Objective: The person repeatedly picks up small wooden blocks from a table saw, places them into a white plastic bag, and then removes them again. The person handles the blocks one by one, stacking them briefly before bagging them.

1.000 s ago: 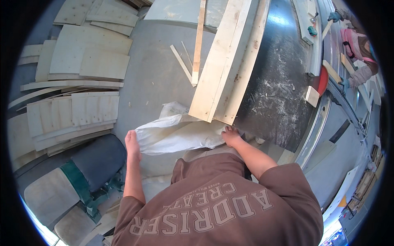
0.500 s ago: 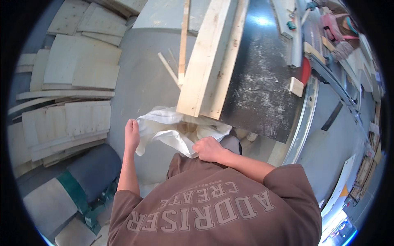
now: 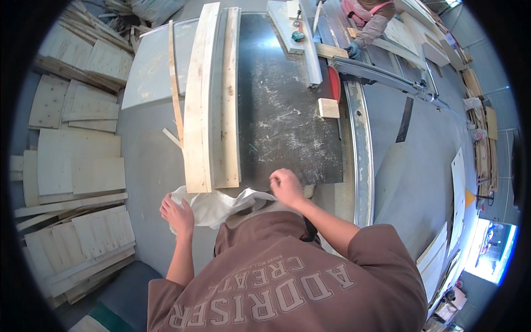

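A crumpled white sack hangs below the near ends of the long boards, just in front of my body. My left hand is at the sack's left edge, thumb and fingers apart, touching the cloth. Above the sack's right corner is my right hand, its fingers curled in; whether it pinches anything is hidden. Two long pale wooden boards lie side by side on the dark, scuffed saw table, their near ends reaching over the sack.
A thin wood strip lies left of the boards. Stacked plywood pieces line the left. A red guard, a wood block and a metal rail are on the right. A co-worker's gloved hand is at the far right.
My view has shifted, so the boards appear farther left and more of the table shows. My left hand's grip has loosened on the sack; my right hand has risen, and the sack's mouth has sagged.
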Demonstrator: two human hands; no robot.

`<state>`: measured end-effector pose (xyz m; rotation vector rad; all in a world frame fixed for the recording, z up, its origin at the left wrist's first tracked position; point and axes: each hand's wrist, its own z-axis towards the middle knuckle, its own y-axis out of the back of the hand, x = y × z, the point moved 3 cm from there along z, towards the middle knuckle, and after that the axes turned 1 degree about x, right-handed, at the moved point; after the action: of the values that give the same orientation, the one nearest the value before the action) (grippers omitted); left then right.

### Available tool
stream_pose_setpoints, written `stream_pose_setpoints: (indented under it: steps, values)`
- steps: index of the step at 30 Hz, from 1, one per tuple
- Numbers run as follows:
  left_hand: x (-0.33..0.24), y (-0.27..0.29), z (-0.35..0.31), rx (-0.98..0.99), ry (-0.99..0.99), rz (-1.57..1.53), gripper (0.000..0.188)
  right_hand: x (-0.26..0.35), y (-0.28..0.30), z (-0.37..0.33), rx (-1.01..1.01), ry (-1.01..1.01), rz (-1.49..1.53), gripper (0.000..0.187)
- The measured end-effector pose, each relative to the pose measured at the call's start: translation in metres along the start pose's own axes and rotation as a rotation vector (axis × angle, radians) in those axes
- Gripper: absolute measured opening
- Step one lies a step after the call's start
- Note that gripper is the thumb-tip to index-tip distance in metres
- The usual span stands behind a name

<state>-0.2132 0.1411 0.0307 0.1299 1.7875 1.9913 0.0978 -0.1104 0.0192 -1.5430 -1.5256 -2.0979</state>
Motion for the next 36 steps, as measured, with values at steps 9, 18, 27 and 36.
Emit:
stream_pose_setpoints:
  steps: [9, 18, 27, 36]
  values:
    - [-0.116, -0.008, -0.045, 0.1, -0.234, -0.343, 0.032, -0.087, 0.076, 0.014, -0.108, -0.444, -0.145, 0.028]
    - [-0.188, -0.008, -0.028, 0.23, -0.241, -0.592, 0.017, -0.105, 0.076, -0.011, -0.026, -0.44, -0.086, 0.038]
    - [-0.217, -0.02, -0.005, 0.332, -0.269, -0.687, 0.008, -0.109, 0.086, -0.017, -0.054, -0.483, -0.046, 0.034]
    - [-0.216, -0.029, 0.028, 0.388, -0.341, -0.687, 0.014, -0.09, 0.076, -0.014, -0.029, -0.516, -0.024, 0.028]
